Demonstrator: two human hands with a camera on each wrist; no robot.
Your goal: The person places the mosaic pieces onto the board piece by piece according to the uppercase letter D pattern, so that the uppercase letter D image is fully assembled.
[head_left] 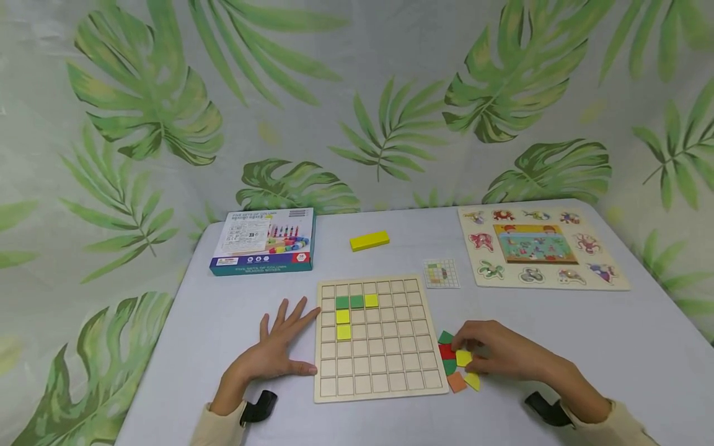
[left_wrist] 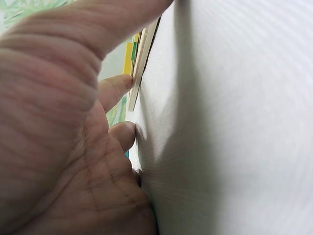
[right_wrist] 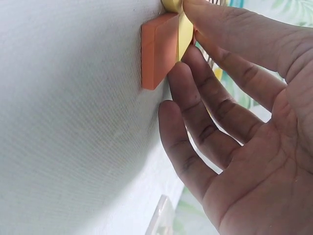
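Note:
A wooden grid board (head_left: 385,347) lies flat, with two green squares (head_left: 349,302) and three yellow squares, one of them the lower yellow square (head_left: 343,332), in its upper left cells. My left hand (head_left: 270,354) has its fingers spread, and its thumb and index finger touch the board's left edge. Beside the board's lower right, my right hand (head_left: 502,348) pinches a yellow square tile (head_left: 463,358) between thumb and index finger. Around it lie a red tile (head_left: 447,352), green tiles (head_left: 449,367), an orange tile (right_wrist: 164,49) and a yellow rounded tile (head_left: 472,381).
Behind the board are a small pattern card (head_left: 442,274) and a yellow bar-shaped block (head_left: 370,241). A boxed bead set (head_left: 264,241) sits at the back left. At the back right lies a sea-animal puzzle board (head_left: 549,277). A leaf-print cloth (head_left: 385,136) hangs behind.

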